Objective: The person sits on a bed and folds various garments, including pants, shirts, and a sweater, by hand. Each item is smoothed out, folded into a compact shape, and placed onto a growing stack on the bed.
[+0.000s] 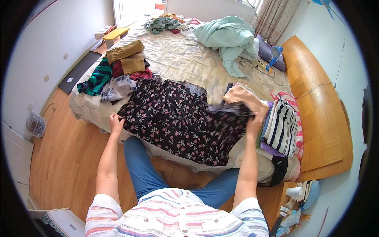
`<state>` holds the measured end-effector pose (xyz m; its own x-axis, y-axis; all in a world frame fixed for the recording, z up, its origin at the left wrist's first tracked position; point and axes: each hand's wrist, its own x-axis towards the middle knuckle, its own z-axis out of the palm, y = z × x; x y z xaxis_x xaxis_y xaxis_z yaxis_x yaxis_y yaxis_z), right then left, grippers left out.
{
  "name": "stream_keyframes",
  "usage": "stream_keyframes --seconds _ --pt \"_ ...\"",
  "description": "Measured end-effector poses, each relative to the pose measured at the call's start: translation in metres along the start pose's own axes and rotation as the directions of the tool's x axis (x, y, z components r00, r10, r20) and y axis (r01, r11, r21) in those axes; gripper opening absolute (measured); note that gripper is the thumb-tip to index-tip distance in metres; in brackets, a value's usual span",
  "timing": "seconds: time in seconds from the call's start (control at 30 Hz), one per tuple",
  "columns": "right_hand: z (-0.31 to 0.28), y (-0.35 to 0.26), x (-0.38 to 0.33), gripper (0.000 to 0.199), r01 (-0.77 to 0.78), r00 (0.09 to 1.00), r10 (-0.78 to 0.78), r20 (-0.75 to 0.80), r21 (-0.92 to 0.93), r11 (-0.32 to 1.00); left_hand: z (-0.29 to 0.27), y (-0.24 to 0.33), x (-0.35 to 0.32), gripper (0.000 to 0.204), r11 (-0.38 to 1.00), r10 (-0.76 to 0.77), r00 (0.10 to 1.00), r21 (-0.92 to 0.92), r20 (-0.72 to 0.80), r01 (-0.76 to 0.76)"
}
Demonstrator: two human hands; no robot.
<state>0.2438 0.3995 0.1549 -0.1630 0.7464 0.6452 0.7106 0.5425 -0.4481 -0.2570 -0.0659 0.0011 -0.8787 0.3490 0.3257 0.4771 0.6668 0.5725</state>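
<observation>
A black garment with a pink and white floral print [169, 114] lies spread over the near edge of the bed, its kind not clear. At its left end my left hand [117, 122] pinches the edge. My right hand [254, 123] grips the right end, lifted off the bed and blurred by motion. Just right of that hand stands a pile of folded clothes with a black-and-white striped garment [281, 126] on it. A folded peach garment [245, 96] lies behind. Left of the floral cloth are folded brown trousers [132, 63] on a heap of clothes.
The bed [173, 55] has a wooden headboard [316, 110] on the right. A mint-green quilt [227, 35] is bunched at the back, near a blue desk lamp [275, 53] and a power strip [262, 66]. A nightstand with a white cup [293, 192] stands at lower right.
</observation>
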Motion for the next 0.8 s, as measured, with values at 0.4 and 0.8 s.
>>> stream_keyframes --seconds 0.4,0.8 --pt "-0.057 0.069 -0.154 0.053 -0.478 0.835 0.519 0.184 -0.226 0.849 0.006 -0.017 -0.013 0.022 0.997 -0.027 0.998 -0.070 -0.053 0.023" --pt "-0.051 -0.046 -0.273 0.042 -0.907 0.391 0.571 0.722 0.406 0.108 0.007 -0.026 -0.029 0.064 0.528 -0.478 0.838 -0.677 0.261 0.512"
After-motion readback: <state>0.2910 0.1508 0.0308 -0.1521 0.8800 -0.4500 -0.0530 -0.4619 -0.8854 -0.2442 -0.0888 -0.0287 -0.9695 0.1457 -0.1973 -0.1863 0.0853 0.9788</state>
